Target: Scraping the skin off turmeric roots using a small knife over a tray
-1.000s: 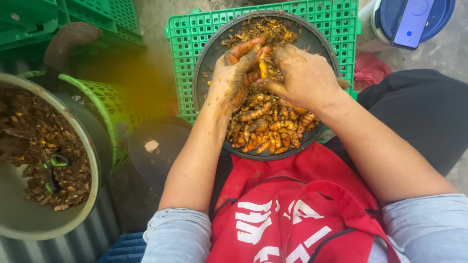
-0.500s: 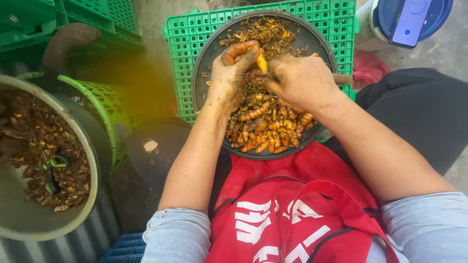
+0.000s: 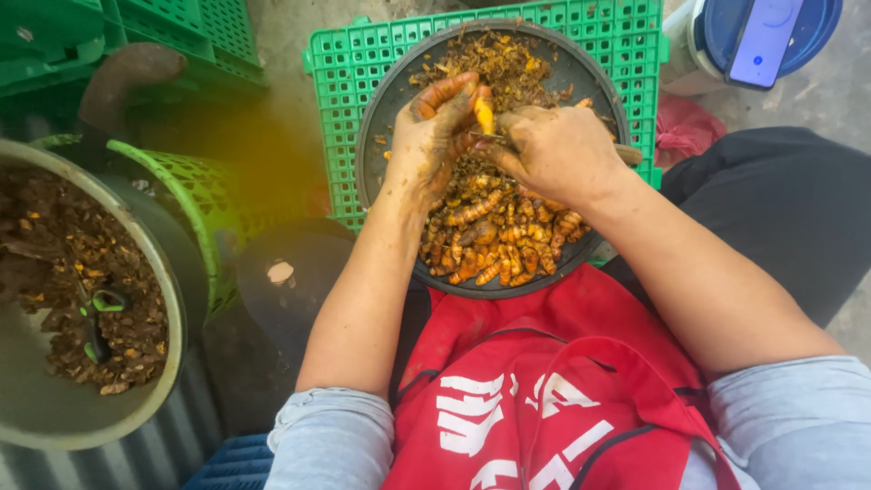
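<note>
Left hand (image 3: 434, 136) grasping an orange turmeric root (image 3: 484, 114), held upright between the fingers; right hand (image 3: 555, 152) at 3 o'clock from it, clenched on a small knife (image 3: 626, 154), blade touching the root; both above the dark round tray (image 3: 581, 73); more roots (image 3: 499, 240) at 6 o'clock; green crate (image 3: 340, 109) beneath.

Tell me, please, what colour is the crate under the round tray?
The crate is bright green, a plastic lattice, seen best in the head view.

We see even, soft daylight with faint shadows. Left of the hands, an orange-yellow smear hazes the green crate (image 3: 345, 109). Corners bend slightly; the centre stays sharp.
</note>
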